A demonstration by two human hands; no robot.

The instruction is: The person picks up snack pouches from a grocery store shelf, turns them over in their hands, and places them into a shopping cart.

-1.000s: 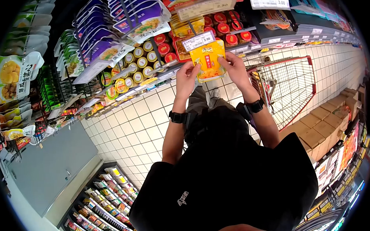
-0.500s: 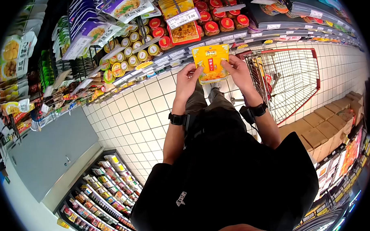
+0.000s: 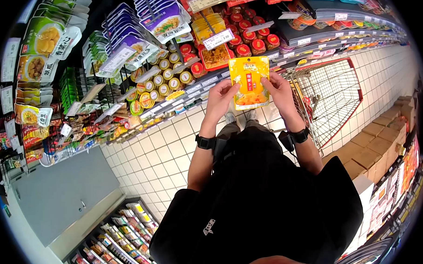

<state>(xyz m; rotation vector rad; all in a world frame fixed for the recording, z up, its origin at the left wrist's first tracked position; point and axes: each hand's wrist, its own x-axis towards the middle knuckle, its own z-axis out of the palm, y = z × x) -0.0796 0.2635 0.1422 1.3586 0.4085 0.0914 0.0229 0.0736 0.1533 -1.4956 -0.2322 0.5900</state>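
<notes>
A yellow snack pouch (image 3: 250, 81) with red lettering and a picture of orange food is held upright in front of me. My left hand (image 3: 220, 101) grips its left edge with thumb and fingers. On the pouch's right edge, my right hand (image 3: 280, 92) pinches it the same way. Both wrists wear black bands. The pouch hangs free of the shelves, just below a row of red-lidded jars (image 3: 248, 42).
Shelves at the top hold gold-lidded jars (image 3: 165, 80), purple packets (image 3: 163, 19) on hooks and price tags (image 3: 218, 38). A red wire shopping cart (image 3: 333, 97) stands to my right. Cardboard boxes (image 3: 375, 149) line the right side. A grey cabinet (image 3: 60, 198) is at the left.
The pouch and both hands sit slightly lower and further right in view than before. It has come away from the hook under the price tag.
</notes>
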